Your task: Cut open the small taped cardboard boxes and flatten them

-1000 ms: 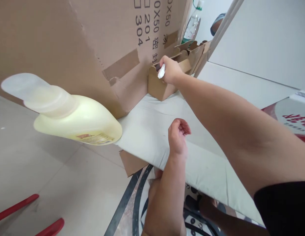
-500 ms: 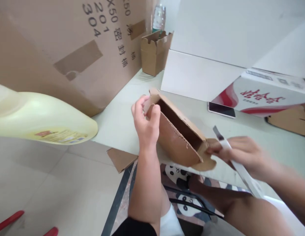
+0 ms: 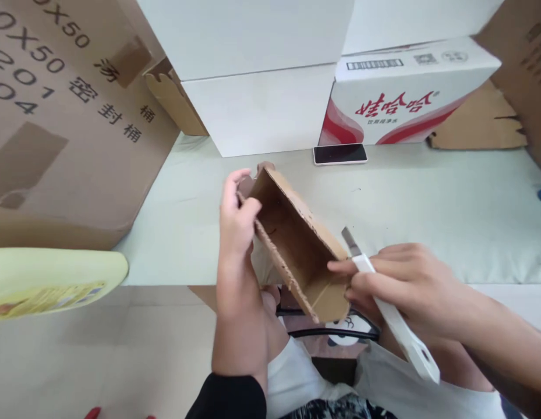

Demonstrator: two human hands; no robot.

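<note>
I'm looking at a narrow, open-topped brown cardboard box (image 3: 292,238) held at the front edge of a pale green-covered table (image 3: 418,198). Left hand (image 3: 239,218) is gripping one end, right hand (image 3: 405,282) has fingers on the other while clutching a white-handled, metal-bladed knife (image 3: 395,326). Black-screened phone (image 3: 340,154) lies farther back, beside a red-and-white carton (image 3: 396,113).

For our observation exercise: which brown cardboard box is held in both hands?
The small open-topped brown cardboard box between the left hand and right hand; the others, like the large printed cardboard box at left, are untouched.
</note>
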